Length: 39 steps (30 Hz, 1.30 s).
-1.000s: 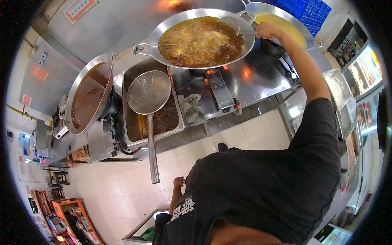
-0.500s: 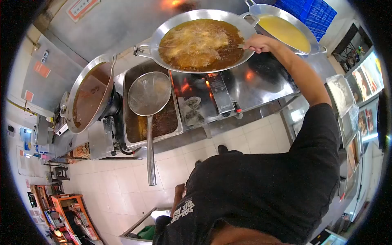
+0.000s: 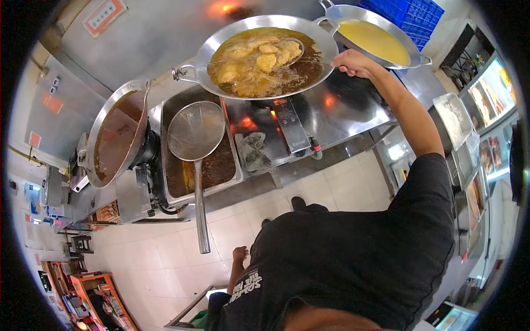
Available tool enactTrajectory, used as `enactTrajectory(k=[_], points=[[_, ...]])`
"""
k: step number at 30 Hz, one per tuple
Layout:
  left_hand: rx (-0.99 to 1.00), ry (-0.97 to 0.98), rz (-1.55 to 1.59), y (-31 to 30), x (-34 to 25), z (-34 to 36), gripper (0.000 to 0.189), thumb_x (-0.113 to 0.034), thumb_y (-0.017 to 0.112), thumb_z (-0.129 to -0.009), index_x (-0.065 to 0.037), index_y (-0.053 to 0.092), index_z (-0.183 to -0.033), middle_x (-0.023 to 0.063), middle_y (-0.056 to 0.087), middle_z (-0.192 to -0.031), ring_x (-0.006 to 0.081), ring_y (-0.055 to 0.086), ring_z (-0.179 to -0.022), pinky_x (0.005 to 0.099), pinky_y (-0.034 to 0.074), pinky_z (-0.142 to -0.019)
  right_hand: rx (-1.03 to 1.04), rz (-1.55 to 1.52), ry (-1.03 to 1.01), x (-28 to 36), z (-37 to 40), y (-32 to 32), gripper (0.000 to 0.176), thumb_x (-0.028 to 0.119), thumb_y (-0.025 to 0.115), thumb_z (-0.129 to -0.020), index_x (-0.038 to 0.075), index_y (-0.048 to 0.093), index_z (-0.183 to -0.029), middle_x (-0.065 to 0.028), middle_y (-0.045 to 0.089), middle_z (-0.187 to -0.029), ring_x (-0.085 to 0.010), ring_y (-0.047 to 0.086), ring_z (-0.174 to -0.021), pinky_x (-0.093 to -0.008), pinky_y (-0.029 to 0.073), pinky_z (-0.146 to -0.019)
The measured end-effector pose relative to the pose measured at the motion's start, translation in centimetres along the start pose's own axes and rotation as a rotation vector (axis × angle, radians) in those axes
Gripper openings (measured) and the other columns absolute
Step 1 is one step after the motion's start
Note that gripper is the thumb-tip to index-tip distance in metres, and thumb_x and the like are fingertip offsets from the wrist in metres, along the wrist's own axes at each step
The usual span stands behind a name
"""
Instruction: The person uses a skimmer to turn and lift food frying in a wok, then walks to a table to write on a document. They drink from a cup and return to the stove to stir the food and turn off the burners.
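My right hand (image 3: 350,62) is closed around the thin handle of a metal ladle (image 3: 301,51) at the right rim of the large wok (image 3: 204,55). The ladle's round rim shows behind pieces of battered, fried food (image 3: 267,59); whether its bowl has holes cannot be made out. Several golden pieces sit in the bubbling brown oil (image 3: 301,77). A thin straight line crosses the wok from its left side toward my hand. My left hand (image 3: 240,254) hangs low by my side over the floor, fingers loosely apart, with nothing visible in it.
A long-handled strainer (image 3: 197,131) rests across a metal tray (image 3: 238,175) of dark oil. A tilted wok of brown liquid (image 3: 117,132) stands left, a pan of yellow liquid (image 3: 372,39) right. A crumpled cloth or bag (image 3: 253,151) and blue crates (image 3: 406,19) are nearby.
The fried pieces and the ladle's rim now show above the oil, where mostly foam showed before. My right hand stays closed at the wok's right rim. The view has shifted slightly.
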<state>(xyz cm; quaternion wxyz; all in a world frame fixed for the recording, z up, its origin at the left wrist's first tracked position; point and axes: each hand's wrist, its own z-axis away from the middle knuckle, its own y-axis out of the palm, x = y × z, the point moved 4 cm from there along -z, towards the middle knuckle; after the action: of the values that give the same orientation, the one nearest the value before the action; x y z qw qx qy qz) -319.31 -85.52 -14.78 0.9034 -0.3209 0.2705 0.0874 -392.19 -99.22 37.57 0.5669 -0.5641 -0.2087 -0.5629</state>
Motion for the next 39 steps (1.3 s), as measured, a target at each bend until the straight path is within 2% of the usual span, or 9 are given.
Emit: enactTrajectory(k=[11,12,16,19,22,25,31,37,39], points=[[0.142,0.038,-0.55,-2.9,-3.0,0.6,0.032,-0.013,0.064,-0.07,-0.01,0.058,-0.101,-0.0033,0.062,-0.076,0.0074,0.059,-0.065,0.0245,0.048,-0.053,-0.148,0.141,-0.024,-0.8,3.7,-3.1,0.012,0.016,0.059,-0.079,0.004,0.058,-0.083,0.0021,0.044,-0.052,-0.0044,0.032,-0.035,-0.0208,0.022,-0.032],[0.041,0.334,-0.806,-2.5,-2.4,0.1,0.037,-0.01,0.069,-0.062,-0.01,0.058,-0.098,-0.0043,0.062,-0.073,0.0061,0.058,-0.063,0.0209,0.047,-0.051,-0.183,0.175,-0.036,-0.8,3.9,-3.1,0.014,0.016,0.06,-0.079,0.003,0.059,-0.085,0.0016,0.045,-0.052,-0.0042,0.033,-0.036,-0.0209,0.022,-0.032],[0.044,0.28,-0.547,-3.1,-1.7,-1.0,0.025,-0.01,0.066,-0.064,-0.009,0.055,-0.087,-0.0012,0.057,-0.068,0.0087,0.055,-0.059,0.023,0.044,-0.046,-0.249,0.386,-0.033,-0.8,3.8,-3.1,0.022,0.017,0.061,-0.076,0.002,0.063,-0.091,-0.0073,0.055,-0.057,-0.0142,0.047,-0.041,-0.0271,0.033,-0.037],[-0.015,0.296,-0.135,-3.9,-1.3,-1.1,0.009,-0.008,0.058,-0.071,-0.007,0.051,-0.075,0.001,0.048,-0.059,0.0108,0.047,-0.05,0.0279,0.04,-0.039,-0.425,0.993,-0.472,-1.1,2.0,-2.5,0.021,0.017,0.06,-0.073,0.003,0.065,-0.088,-0.0166,0.062,-0.069,-0.0286,0.059,-0.058,-0.0374,0.045,-0.052],[0.157,0.175,-0.184,-3.8,-0.9,-2.0,0.004,-0.008,0.051,-0.076,-0.01,0.049,-0.072,0.002,0.044,-0.056,0.0129,0.044,-0.047,0.0283,0.036,-0.037,-0.428,1.043,-0.373,1.0,4.8,0.9,0.021,0.015,0.054,-0.072,-0.003,0.061,-0.081,-0.0272,0.06,-0.081,-0.0398,0.059,-0.083,-0.0457,0.048,-0.073],[0.182,0.201,-0.182,-3.4,0.1,-2.3,0.005,-0.01,0.047,-0.077,-0.011,0.048,-0.072,0.0028,0.042,-0.056,0.015,0.042,-0.047,0.0281,0.032,-0.036,-0.517,1.076,-0.23,-0.2,4.7,2.3,0.019,0.012,0.051,-0.074,-0.001,0.061,-0.081,-0.0262,0.06,-0.085,-0.0379,0.06,-0.083,-0.0455,0.049,-0.073],[0.229,0.186,-0.405,-5.1,-3.5,0.9,0.006,-0.013,0.046,-0.078,-0.012,0.049,-0.074,0.0034,0.045,-0.058,0.016,0.044,-0.048,0.0276,0.031,-0.037,-0.535,1.169,-0.261,0.6,7.2,5.4,0.017,0.009,0.052,-0.072,0.0,0.062,-0.082,-0.0226,0.062,-0.083,-0.0359,0.062,-0.078,-0.0436,0.05,-0.069],[0.165,0.062,-0.328,-4.6,-1.5,-0.4,0.007,-0.015,0.052,-0.078,-0.01,0.055,-0.076,0.004,0.056,-0.062,0.0149,0.051,-0.05,0.027,0.036,-0.038,-0.519,1.276,-0.253,0.4,8.0,6.9,0.015,0.008,0.055,-0.07,0.001,0.063,-0.08,-0.0211,0.062,-0.081,-0.0338,0.063,-0.077,-0.0417,0.051,-0.067],[0.095,0.155,-0.111,-2.9,2.2,-2.6,0.01,-0.017,0.051,-0.079,-0.009,0.057,-0.077,0.0062,0.057,-0.064,0.0168,0.051,-0.05,0.0276,0.036,-0.039,-0.53,1.29,-0.263,0.4,8.5,7.2,0.014,0.009,0.056,-0.069,0.002,0.063,-0.079,-0.0207,0.062,-0.08,-0.0337,0.063,-0.077,-0.0415,0.051,-0.067]])
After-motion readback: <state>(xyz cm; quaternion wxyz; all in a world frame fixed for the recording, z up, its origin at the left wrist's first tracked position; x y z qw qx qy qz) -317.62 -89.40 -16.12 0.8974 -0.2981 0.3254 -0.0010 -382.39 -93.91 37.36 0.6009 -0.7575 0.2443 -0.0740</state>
